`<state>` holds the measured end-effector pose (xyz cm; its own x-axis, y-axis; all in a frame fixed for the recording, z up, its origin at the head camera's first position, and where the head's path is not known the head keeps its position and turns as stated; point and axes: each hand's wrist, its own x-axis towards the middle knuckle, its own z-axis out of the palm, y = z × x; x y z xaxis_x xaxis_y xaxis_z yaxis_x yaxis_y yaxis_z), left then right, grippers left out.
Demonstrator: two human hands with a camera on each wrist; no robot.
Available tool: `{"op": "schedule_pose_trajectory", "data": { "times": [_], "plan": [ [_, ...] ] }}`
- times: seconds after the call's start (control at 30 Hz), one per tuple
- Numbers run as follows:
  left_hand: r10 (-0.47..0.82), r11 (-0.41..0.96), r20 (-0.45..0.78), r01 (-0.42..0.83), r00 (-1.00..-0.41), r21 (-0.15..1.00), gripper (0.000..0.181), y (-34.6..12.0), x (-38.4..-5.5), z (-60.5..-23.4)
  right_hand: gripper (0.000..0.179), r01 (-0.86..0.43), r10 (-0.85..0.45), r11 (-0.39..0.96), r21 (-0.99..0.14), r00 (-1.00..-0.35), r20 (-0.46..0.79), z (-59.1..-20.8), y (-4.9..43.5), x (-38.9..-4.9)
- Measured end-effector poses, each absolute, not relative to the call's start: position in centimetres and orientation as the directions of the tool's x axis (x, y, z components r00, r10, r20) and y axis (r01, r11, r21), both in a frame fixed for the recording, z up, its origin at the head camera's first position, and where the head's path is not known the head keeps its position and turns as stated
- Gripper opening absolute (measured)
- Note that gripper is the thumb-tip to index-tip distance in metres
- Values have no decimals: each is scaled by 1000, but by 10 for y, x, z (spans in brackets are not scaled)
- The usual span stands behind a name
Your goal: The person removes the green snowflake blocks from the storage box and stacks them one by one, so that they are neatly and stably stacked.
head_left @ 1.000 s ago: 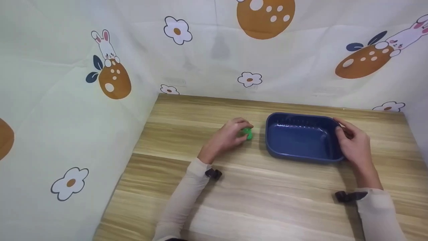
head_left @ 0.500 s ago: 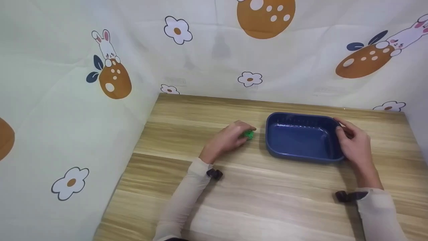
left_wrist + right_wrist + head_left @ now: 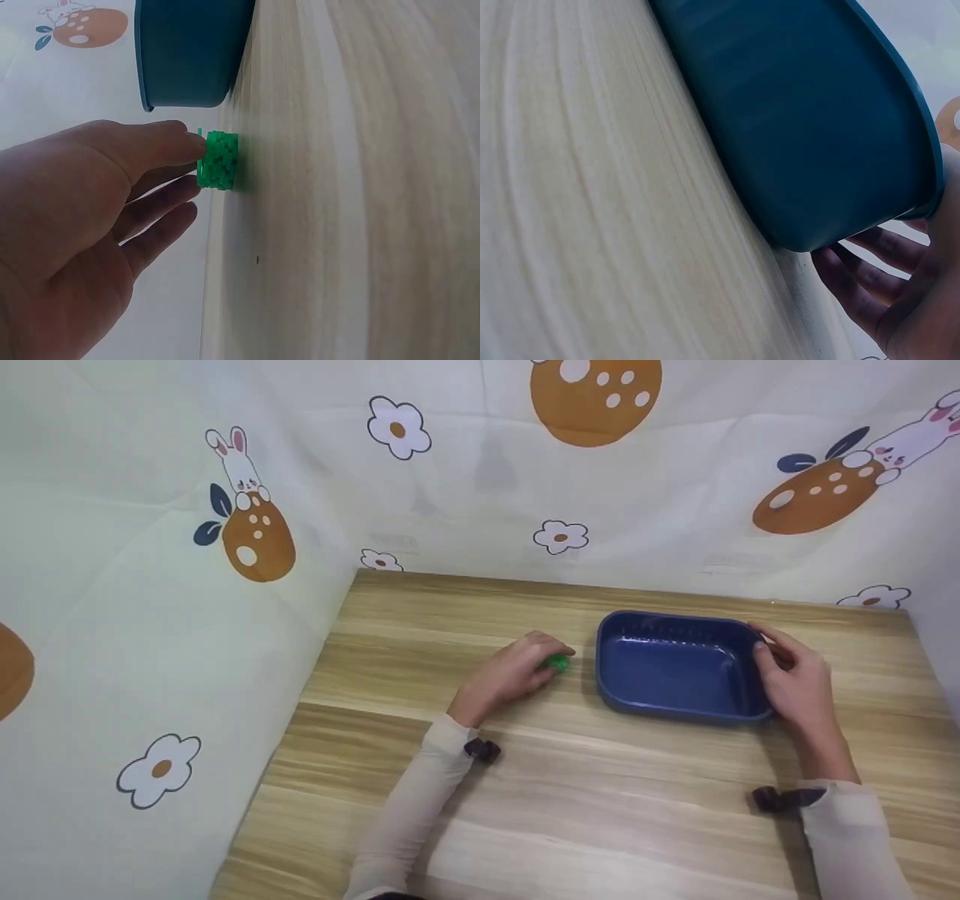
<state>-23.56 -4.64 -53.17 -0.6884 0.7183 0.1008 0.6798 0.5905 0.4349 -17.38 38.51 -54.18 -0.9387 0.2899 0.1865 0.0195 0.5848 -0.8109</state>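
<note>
My left hand [image 3: 514, 666] is around a small green plastic piece [image 3: 557, 663] just left of the blue bin. In the left wrist view this green piece [image 3: 220, 160] has a knobbly, blocky side and is at the table surface, pinched at the fingertips. Its kind is unclear, and the hand covers part of it in the head view. The deep blue rectangular bin [image 3: 675, 679] stands upright with nothing visible inside. At its right end my right hand [image 3: 801, 679] grips the wall, thumb at the rim and fingers along the outside.
A wood-grain table [image 3: 600, 810] lies under everything. Pale cloth [image 3: 480, 495] printed with rabbits, flowers and orange fruit walls off the back and sides. Dark straps [image 3: 784, 800] sit on both wrists.
My left hand has shifted slightly right and its fingers have come lower over the green piece, which has moved marginally. The right hand and the bin have stayed put.
</note>
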Motion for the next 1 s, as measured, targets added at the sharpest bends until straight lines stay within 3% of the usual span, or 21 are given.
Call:
{"op": "schedule_pose_trajectory", "data": {
  "times": [0.7, 0.87, 1.0],
  "plan": [
    [726, 564, 113, 681, -678, 468, 37, -42, -239, -536, 35, -24, 280, 580, -814, -933, 227, -542, 387, -172],
    [685, 613, 144, 672, -714, 414, 37, -46, -239, -529, 35, -15, 279, 574, -818, -937, 212, -541, 384, -173],
    [594, 688, 255, 646, -763, 331, 36, -54, -242, -522, 35, -5, 284, 585, -811, -935, 211, -539, 382, -174]
  ]
}}
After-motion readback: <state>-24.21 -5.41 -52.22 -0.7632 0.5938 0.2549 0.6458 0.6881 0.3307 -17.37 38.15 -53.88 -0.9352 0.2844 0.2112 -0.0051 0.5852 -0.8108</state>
